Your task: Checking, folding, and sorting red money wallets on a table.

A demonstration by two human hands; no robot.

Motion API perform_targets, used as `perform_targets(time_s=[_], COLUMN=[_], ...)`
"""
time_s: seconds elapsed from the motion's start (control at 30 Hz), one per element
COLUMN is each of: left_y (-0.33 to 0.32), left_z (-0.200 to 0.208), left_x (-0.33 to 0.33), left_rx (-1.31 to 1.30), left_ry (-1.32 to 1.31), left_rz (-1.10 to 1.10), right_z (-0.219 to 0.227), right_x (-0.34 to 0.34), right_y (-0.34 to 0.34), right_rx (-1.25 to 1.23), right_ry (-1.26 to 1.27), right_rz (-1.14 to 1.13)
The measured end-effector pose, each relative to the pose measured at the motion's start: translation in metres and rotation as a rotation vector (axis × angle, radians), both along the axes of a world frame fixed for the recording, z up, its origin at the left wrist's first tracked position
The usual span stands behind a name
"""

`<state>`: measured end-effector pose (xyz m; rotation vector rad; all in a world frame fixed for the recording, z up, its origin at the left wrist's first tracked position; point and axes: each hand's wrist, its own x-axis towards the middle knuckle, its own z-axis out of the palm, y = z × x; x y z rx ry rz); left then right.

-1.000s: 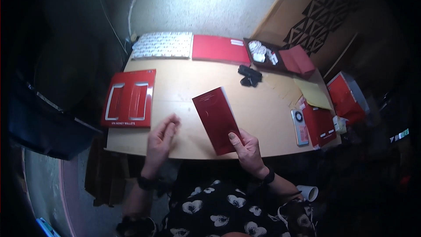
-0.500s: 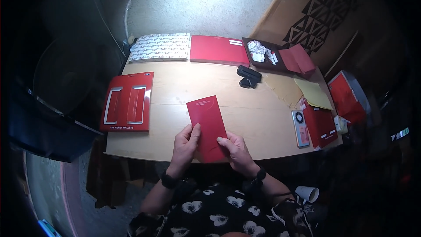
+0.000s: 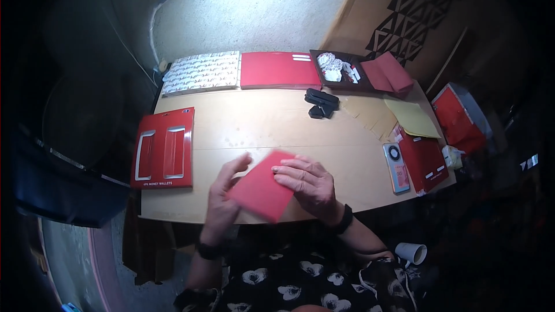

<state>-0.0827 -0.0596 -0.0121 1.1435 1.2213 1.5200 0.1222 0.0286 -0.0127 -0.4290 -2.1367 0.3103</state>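
Observation:
A red paper envelope (image 3: 265, 188) is held tilted above the near edge of the table, its plain side up and slightly blurred. My right hand (image 3: 309, 185) grips it from the right, fingers lying over its upper right part. On the other side, my left hand (image 3: 224, 193) has its fingers raised and apart, with the palm beside the envelope's left edge. Whether the left thumb touches the envelope underneath is hidden.
A red pack with two windows (image 3: 163, 149) lies at left. Patterned white sheets (image 3: 201, 72), a red stack (image 3: 280, 70) and a dark tray (image 3: 341, 72) line the back. A black stapler-like tool (image 3: 321, 99), phone (image 3: 396, 167) and red stack (image 3: 425, 162) are rightward; a white cup (image 3: 411, 252) is below.
The envelope has been turned over and tilted, so its printed side no longer shows. My left fingers have come off its face and spread; my right fingers now lie across it.

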Motion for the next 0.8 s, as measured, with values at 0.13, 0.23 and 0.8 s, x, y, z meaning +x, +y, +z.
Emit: perform_targets(time_s=[0.13, 0.23, 0.8], left_y=[0.005, 0.007, 0.045], left_z=[0.003, -0.008, -0.049], left_x=[-0.028, -0.011, -0.008], left_rx=[-0.367, -0.282, -0.264], left_ry=[-0.65, -0.395, -0.021], left_rz=[-0.319, -0.223, 0.025], right_z=[-0.013, -0.026, -0.055], right_x=[0.005, 0.003, -0.023], right_y=[0.005, 0.004, 0.027], right_rx=[0.086, 0.075, -1.155], right_ry=[-0.133, -0.175, 0.145], right_rz=[-0.011, -0.013, -0.102])
